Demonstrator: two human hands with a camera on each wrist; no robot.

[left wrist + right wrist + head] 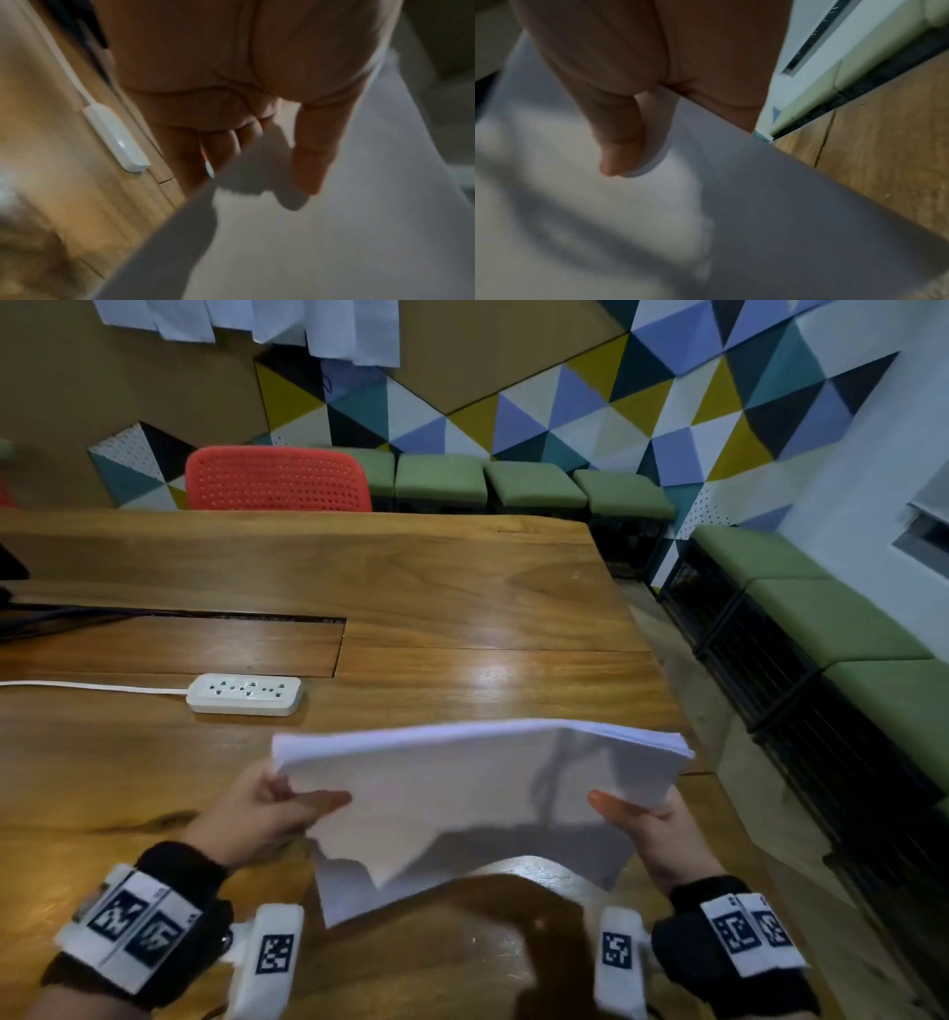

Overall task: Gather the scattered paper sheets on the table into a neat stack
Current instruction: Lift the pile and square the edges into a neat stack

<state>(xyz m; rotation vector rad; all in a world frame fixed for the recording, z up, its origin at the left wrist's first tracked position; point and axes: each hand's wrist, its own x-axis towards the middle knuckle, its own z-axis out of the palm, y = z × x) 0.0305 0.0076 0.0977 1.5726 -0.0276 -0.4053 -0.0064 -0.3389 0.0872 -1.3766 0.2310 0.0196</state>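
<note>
A thick bundle of white paper sheets (462, 793) hangs in the air above the wooden table (462, 618), tilted with its far edge up. Its near edges are uneven, and several corners stick out low at the left. My left hand (287, 806) pinches the bundle's left side, thumb on top and fingers beneath. My right hand (634, 819) pinches the right side the same way. In the left wrist view the left hand (257, 154) has its thumb lying on the paper (334, 223). The right wrist view shows the right hand (639, 142) with its thumb pressed on the sheets (654, 223).
A white power strip (244, 693) with its cord lies on the table to the left, beyond the paper. A red chair (277, 480) stands behind the table's far edge. Green benches (821, 618) line the wall on the right, past the table's right edge.
</note>
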